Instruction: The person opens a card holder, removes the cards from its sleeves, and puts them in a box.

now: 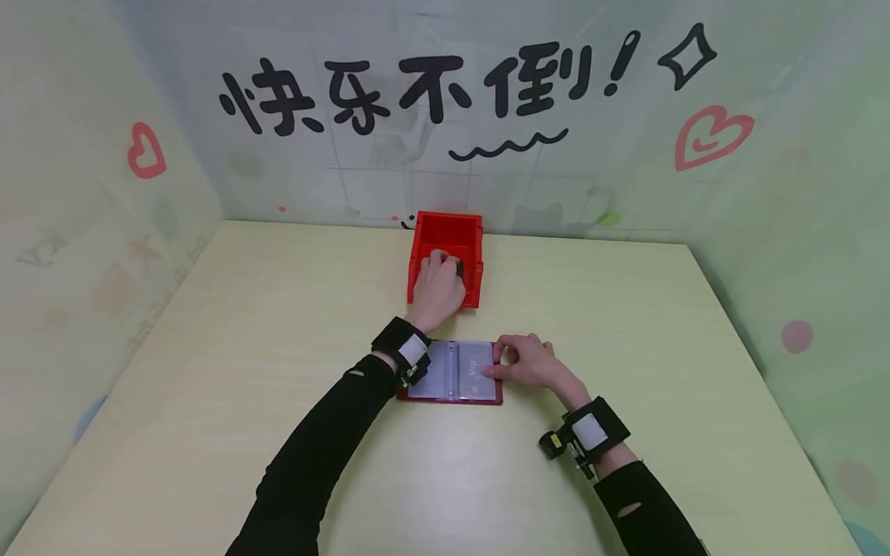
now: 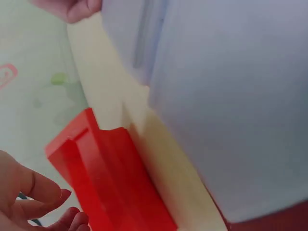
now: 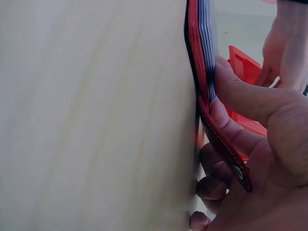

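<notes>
A red card holder (image 1: 476, 371) with clear plastic sleeves lies spread on the table. At its right edge my right hand (image 1: 530, 361) pinches the sleeves between thumb (image 3: 238, 91) and forefinger. The strap (image 3: 224, 144) with its metal snap hangs beside those fingers. My left hand (image 1: 439, 289) reaches into the red bin (image 1: 469, 232) beyond the holder, fingers curled. It grips a small dark object (image 1: 460, 269), mostly hidden by the hand. In the left wrist view, the left hand (image 2: 36, 199) shows beside the bin wall, and the sleeves (image 2: 231, 96) loom close.
The pale table (image 1: 292, 293) stretches to both sides of the holder. Its back edge meets a printed wall cloth (image 1: 348, 185), with the bin close against it. Cloth walls also stand at left (image 1: 83, 255) and right (image 1: 799, 255).
</notes>
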Demonstrator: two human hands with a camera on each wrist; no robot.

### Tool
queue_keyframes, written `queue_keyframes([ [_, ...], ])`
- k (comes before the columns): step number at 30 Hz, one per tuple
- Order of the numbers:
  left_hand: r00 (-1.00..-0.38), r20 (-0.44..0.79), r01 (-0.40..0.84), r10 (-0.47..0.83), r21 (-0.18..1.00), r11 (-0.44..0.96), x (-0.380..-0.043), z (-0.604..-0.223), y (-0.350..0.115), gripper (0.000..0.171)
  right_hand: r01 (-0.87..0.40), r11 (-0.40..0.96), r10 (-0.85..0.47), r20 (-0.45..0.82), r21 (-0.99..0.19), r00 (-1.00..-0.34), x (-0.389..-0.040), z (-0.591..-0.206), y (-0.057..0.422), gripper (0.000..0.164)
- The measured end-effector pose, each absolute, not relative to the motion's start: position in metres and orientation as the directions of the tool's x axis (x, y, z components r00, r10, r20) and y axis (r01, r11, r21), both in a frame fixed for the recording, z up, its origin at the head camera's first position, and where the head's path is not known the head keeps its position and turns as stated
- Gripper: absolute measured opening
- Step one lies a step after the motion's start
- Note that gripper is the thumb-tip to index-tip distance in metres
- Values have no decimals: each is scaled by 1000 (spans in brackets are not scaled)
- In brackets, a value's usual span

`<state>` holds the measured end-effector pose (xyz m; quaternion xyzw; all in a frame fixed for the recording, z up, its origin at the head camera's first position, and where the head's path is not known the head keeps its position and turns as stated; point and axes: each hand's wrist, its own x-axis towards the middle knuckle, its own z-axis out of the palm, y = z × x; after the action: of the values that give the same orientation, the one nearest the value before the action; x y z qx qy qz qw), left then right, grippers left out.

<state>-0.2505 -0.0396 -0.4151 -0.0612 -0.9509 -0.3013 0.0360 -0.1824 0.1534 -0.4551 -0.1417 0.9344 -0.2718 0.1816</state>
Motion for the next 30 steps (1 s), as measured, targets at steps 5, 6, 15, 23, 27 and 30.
queue_keyframes([
  [5,-977,136,214,166,597,773,-229,-407,-48,35,-165,816,-362,-268,-553,-893,-183,-455,154,26],
  [6,-974,128,228,189,602,765,-224,-406,-50,34,-163,817,-361,-269,-553,-893,-183,-455,153,26],
  [15,-926,-87,229,367,644,730,-189,-415,-67,32,-157,818,-359,-278,-554,-891,-183,-453,153,26],
  [23,-872,-233,198,431,637,745,-182,-433,-67,43,-155,817,-362,-284,-555,-888,-186,-454,154,26],
  [27,-870,-222,206,440,647,734,-182,-437,-68,43,-161,816,-367,-281,-555,-887,-186,-454,153,27],
  [30,-867,-211,216,452,658,722,-184,-440,-69,43,-170,813,-374,-275,-557,-886,-186,-453,153,27],
])
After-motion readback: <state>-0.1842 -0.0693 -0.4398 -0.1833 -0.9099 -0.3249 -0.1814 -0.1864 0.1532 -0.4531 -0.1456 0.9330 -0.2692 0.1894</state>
